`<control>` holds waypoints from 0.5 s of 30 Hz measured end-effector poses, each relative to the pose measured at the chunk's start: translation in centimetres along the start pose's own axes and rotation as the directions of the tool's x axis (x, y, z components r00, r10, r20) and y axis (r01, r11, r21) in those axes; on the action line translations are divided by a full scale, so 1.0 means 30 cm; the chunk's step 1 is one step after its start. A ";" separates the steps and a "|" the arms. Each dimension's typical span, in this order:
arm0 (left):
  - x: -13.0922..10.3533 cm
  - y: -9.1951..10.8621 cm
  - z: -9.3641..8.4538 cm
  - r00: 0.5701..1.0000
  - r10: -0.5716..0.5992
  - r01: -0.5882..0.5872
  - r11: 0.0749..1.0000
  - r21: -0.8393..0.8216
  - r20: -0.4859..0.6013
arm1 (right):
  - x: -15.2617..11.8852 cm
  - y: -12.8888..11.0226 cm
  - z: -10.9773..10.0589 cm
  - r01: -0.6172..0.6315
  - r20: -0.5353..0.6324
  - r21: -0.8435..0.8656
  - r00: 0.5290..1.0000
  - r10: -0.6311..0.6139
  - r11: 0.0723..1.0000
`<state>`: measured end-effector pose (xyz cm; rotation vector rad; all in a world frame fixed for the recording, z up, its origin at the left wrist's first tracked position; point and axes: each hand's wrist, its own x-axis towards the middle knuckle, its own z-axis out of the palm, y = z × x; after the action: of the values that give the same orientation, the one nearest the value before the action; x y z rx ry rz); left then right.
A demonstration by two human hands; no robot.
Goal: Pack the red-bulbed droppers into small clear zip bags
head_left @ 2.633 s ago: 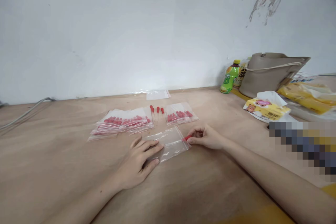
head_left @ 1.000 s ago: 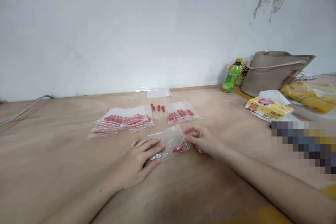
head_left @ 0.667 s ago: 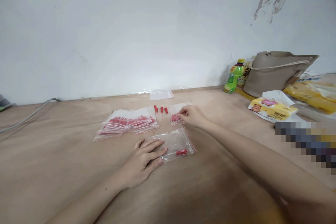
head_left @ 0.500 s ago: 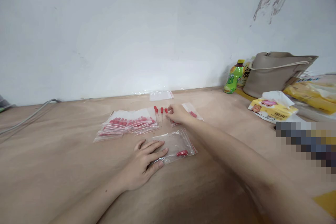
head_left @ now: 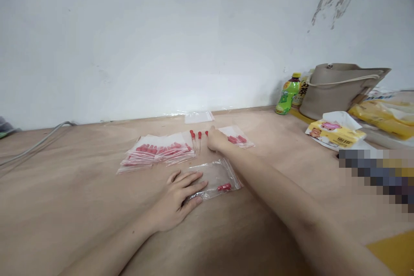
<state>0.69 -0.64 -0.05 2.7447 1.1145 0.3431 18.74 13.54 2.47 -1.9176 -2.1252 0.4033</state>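
My left hand (head_left: 181,196) lies flat with fingers spread on the left part of a clear zip bag (head_left: 210,172). Red rubber bulbs (head_left: 224,187) show near that bag's right end. Further back, my right hand (head_left: 218,140) has its fingers curled together at the red top of a glass dropper (head_left: 207,133); the fingertips are partly hidden. Just left of it lie a dropper (head_left: 199,136) and another red-topped dropper (head_left: 192,134), thin tubes toward me. Right beside my right hand is a bag with red bulbs (head_left: 241,139), partly covered by the hand.
A fanned stack of filled zip bags (head_left: 155,153) lies on the left. Flat white bags (head_left: 198,117) rest by the wall. At right stand a green drink bottle (head_left: 287,95), a grey-brown bin (head_left: 336,90) and a tissue pack (head_left: 336,131). A grey cable (head_left: 48,136) runs at left.
My right hand has shifted slightly right, with the dropper top beside it. The bag at the right has slid a little rightward and shows more red bulbs. My left hand has stayed put.
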 end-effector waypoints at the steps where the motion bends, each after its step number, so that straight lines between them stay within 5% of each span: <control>1: -0.001 0.000 0.000 1.000 0.001 -0.001 1.000 0.001 0.002 | -0.009 0.004 -0.011 0.013 -0.018 0.047 1.000 -0.012 0.999; 5: -0.003 -0.001 0.002 1.000 0.002 -0.003 1.000 0.019 0.009 | -0.090 0.102 -0.050 0.108 -0.159 0.272 0.985 -0.067 0.956; 9: -0.001 -0.003 0.001 1.000 -0.004 0.004 1.000 0.021 0.010 | -0.227 0.254 -0.039 0.195 -0.316 0.783 0.942 0.108 0.591; 15: -0.002 -0.010 0.004 1.000 0.006 -0.006 1.000 0.023 -0.008 | -0.347 0.310 0.033 0.173 -0.257 0.934 0.933 0.252 0.312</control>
<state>0.47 -0.47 -0.24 2.7694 1.1189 0.3445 28.05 4.03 -1.87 -1.1292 -1.0506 0.9698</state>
